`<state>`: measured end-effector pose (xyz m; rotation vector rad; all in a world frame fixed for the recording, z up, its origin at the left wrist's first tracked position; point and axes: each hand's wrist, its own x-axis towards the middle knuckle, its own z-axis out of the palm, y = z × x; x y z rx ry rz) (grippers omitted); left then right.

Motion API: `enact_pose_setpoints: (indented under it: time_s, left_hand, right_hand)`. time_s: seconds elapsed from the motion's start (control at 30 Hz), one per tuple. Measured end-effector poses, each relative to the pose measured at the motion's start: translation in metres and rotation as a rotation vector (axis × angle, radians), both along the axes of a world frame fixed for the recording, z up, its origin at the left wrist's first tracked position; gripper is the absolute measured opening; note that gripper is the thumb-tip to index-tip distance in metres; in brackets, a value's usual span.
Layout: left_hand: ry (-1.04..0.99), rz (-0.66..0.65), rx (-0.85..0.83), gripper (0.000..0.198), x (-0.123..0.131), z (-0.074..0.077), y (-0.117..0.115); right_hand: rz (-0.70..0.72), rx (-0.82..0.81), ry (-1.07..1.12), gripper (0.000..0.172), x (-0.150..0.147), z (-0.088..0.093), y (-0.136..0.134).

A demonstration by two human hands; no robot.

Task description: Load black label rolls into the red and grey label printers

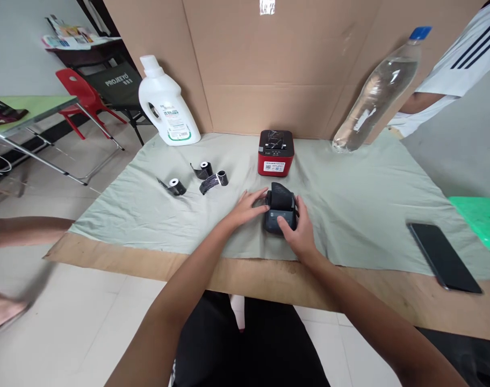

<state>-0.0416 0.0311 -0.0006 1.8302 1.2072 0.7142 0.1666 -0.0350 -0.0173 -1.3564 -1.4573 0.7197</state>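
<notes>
A small black portable printer (280, 217) sits on the green cloth near the table's front edge. A dark curved flap or strip of paper (280, 196) stands up from its top. My right hand (299, 231) grips the printer's right side, thumb across its front panel and fingers along the edge. On the other side, my left hand (247, 208) holds the left edge with thumb and fingertips, its fingers fairly straight. Behind stands a red and black printer (274, 156). To the left lie three black paper rolls (177, 186), (206, 170), (222, 178), each with a loose tail.
A white detergent bottle (170, 107) stands at the back left, a large water bottle (380, 97) leans at the back right. Cardboard (269, 70) walls the rear. A phone (444, 258) lies at the right front edge. Other people's arm (426, 102) and leg (27, 231) show at the sides.
</notes>
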Motion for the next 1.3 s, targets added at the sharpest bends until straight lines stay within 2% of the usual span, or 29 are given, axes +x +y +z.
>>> enact_pose_setpoints:
  time_s: [0.13, 0.27, 0.43, 0.57, 0.73, 0.87, 1.03, 1.23, 1.3]
  left_hand:
    - [-0.067, -0.009, 0.097, 0.070, 0.001, -0.014, 0.003]
    - [-0.111, -0.063, 0.268, 0.055, 0.006, -0.023, 0.006]
    - [-0.049, -0.062, 0.461, 0.031, 0.009, -0.011, -0.005]
    - [-0.006, -0.058, 0.453, 0.014, 0.013, -0.001, -0.015]
    - [-0.068, -0.027, 0.354, 0.018, 0.021, -0.002, -0.017]
    - [-0.131, -0.042, 0.325, 0.014, 0.021, -0.001, -0.016]
    - [-0.197, -0.005, 0.308, 0.010, 0.018, -0.001, -0.013]
    - [-0.270, -0.036, 0.328, 0.012, 0.016, -0.006, -0.009]
    - [-0.261, -0.040, 0.310, 0.014, 0.016, -0.007, -0.008]
  right_hand:
    - [0.018, -0.032, 0.199, 0.082, 0.004, 0.001, 0.005]
    - [-0.005, -0.041, 0.299, 0.068, 0.003, 0.002, 0.009]
    - [-0.134, 0.060, 0.222, 0.041, 0.002, 0.005, 0.009]
    - [-0.122, 0.100, 0.215, 0.032, 0.007, 0.005, 0.011]
    - [-0.027, 0.077, 0.245, 0.034, 0.008, 0.006, 0.013]
    - [0.052, 0.093, 0.228, 0.048, 0.003, 0.007, 0.020]
    - [0.137, 0.072, 0.192, 0.062, 0.009, 0.005, 0.046]
    - [0.114, -0.070, 0.196, 0.058, 0.026, -0.004, 0.082]
    - [0.148, -0.121, 0.187, 0.058, 0.025, -0.006, 0.090]
